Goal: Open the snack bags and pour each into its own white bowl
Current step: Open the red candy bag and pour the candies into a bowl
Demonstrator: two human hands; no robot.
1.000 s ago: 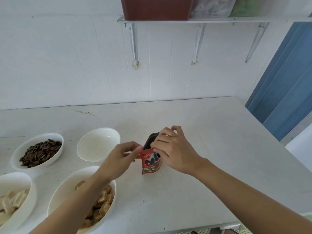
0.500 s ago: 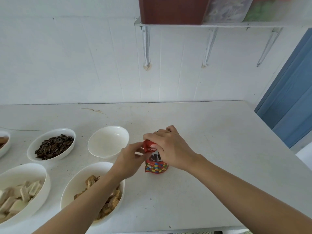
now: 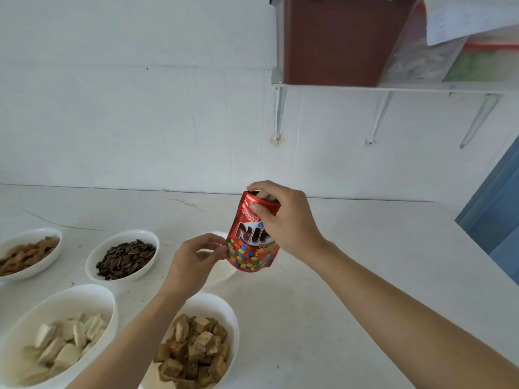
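A red candy bag (image 3: 247,248) printed with coloured sweets hangs upright in the air over the table. My right hand (image 3: 283,217) grips its top, thumb on the front and fingers behind the mouth. My left hand (image 3: 196,259) pinches the bag's lower left edge with curled fingers. Right under the bag stands an empty white bowl (image 3: 224,273), mostly hidden by my left hand and the bag. I cannot tell whether the bag's mouth is torn open.
Several filled white bowls stand at the left and front: dark seeds (image 3: 92,268), brown twisted snacks (image 3: 53,256), pale wafer pieces (image 3: 109,307), brown cubes (image 3: 233,329). A shelf (image 3: 393,87) with a brown box hangs at the upper right. The white table (image 3: 365,276) ends near a blue door (image 3: 494,220).
The bag has gone from standing on the table to hanging above the empty bowl, carried up and left by my right hand. My left hand has slid from the bag's top to its lower edge.
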